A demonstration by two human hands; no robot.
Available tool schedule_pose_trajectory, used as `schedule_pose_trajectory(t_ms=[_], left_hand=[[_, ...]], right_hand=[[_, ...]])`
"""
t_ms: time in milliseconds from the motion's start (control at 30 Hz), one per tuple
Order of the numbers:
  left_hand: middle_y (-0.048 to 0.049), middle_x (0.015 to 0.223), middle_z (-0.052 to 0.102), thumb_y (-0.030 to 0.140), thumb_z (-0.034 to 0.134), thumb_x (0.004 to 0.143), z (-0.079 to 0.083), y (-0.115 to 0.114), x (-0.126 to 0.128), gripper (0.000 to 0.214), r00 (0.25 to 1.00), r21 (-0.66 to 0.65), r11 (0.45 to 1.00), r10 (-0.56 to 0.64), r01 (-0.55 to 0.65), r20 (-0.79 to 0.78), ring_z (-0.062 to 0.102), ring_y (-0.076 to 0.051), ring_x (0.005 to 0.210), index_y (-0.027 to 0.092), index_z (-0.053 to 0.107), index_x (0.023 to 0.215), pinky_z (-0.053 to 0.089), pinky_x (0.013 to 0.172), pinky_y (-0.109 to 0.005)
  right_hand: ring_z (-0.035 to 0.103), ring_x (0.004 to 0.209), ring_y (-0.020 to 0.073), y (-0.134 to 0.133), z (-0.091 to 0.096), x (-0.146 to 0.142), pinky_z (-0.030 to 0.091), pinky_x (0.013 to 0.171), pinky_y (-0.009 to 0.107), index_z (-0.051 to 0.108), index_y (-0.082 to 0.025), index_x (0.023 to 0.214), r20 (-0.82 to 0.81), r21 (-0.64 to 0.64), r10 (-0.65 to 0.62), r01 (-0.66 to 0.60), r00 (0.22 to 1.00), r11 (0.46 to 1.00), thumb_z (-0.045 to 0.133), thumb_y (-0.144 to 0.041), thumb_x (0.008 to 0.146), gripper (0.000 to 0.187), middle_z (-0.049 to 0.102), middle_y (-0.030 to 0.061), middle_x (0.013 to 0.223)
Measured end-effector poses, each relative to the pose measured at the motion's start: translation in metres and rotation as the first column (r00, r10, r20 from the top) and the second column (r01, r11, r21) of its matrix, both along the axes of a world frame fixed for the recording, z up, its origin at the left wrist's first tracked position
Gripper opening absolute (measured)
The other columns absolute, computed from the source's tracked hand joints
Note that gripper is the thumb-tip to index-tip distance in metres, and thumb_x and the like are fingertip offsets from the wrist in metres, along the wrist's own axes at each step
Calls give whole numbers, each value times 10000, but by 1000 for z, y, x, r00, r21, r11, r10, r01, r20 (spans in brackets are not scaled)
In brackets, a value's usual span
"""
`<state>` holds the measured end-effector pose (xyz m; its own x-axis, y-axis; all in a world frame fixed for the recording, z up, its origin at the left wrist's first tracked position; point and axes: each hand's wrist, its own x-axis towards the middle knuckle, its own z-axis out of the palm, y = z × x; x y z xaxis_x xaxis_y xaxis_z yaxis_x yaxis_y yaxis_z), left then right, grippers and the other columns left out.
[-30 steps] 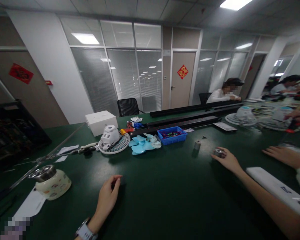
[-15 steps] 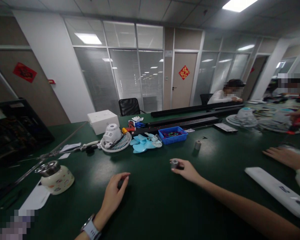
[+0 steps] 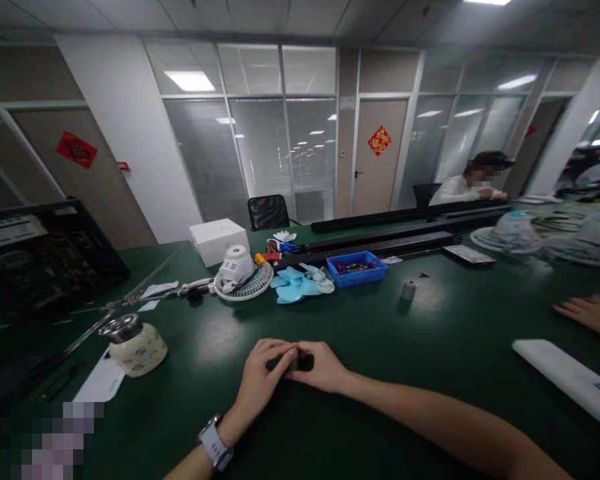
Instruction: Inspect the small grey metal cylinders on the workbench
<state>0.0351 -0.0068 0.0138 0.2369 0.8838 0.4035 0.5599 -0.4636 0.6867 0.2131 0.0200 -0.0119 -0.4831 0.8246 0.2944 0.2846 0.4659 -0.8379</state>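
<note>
A small grey metal cylinder (image 3: pixel 293 361) is gripped between my two hands just above or on the green table (image 3: pixel 360 320); its kind is hard to make out, as fingers cover most of it. My left hand (image 3: pixel 265 370), with a watch on the wrist, closes on it from the left. From the right, the thumb and fingers of my right hand (image 3: pixel 323 367) pinch it. A second, similar metal cylinder (image 3: pixel 409 289) stands upright on the table, farther off to the right.
Beyond my hands lie light-blue fan blades (image 3: pixel 297 285), a blue bin (image 3: pixel 357 279) of small parts and a white fan housing (image 3: pixel 236 267). A patterned jar (image 3: pixel 139 350) stands left. At right are a long white casing (image 3: pixel 565 373) and another person's hand (image 3: pixel 593 315).
My right hand has brought the metal cylinder leftward and nearer to me. My left hand has moved right and closed on it too. The view has turned slightly left.
</note>
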Motion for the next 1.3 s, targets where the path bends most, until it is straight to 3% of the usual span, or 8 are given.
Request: schedule_pose_trajectory(t_ms=[300,467,700,833,967,1133,1233,1300], left_hand=[[-48,906,701,413,569,870,2,2,1,244,999,67,996,49,-50,22,594,-215,922,253,755,866,485,836,-369],[-56,921,708,434,576,861,-2,12,-18,264,989,134,981,134,-142,67,582,-228,943,253,758,921,466,872,-400],[-28,1073,692,464,594,838,-31,15,-50,220,941,20,973,226,-228,-250,530,-261,1036,363,752,951,427,912,-466],[-5,1200,643,487,584,837,-33,13,-50,210,896,-26,962,241,-270,-374,484,-302,1127,427,726,979,413,900,-509],[1,1216,637,466,583,844,-32,14,-49,213,890,-34,957,253,-287,-379,476,-298,1136,434,714,1009,405,917,-504],[3,1210,648,468,569,852,-33,15,-49,250,904,-46,958,250,-283,-346,493,-276,1117,419,700,1058,405,932,-476],[-11,1184,665,470,525,875,-31,15,-50,288,921,-40,962,245,-269,-303,518,-260,1096,381,698,1086,408,937,-464],[-31,1145,684,475,491,890,-31,14,-51,328,938,-29,967,236,-252,-254,546,-248,1065,329,706,1091,413,940,-455]], right_hand=[[639,841,178,-2,3,-1,503,773,300,673,-175,1016,-5,20,20,-20,1000,1000,744,-354,695,374,698,36,942],[642,869,187,-5,9,0,512,797,316,664,-176,1064,11,-10,23,-23,1000,1000,755,-375,684,438,702,42,976],[638,912,196,-6,13,2,512,825,330,665,-193,1082,44,-41,11,-9,999,999,751,-396,686,453,699,45,1020],[635,930,193,-6,12,1,503,833,322,663,-205,1090,43,-34,14,-12,999,999,750,-412,687,462,695,38,1032],[633,908,182,-6,15,4,503,808,308,666,-205,1076,65,-32,-2,4,998,999,745,-399,694,436,697,33,1020],[634,910,182,7,11,53,502,816,321,655,-195,1094,111,-4,-132,134,985,991,717,-421,717,445,695,38,1029],[640,911,201,21,5,114,502,835,355,648,-175,1107,147,50,-333,329,931,943,693,-429,722,464,699,60,1027],[650,898,216,30,0,162,505,842,375,644,-163,1109,159,72,-480,475,863,877,682,-434,713,481,707,74,1004]])
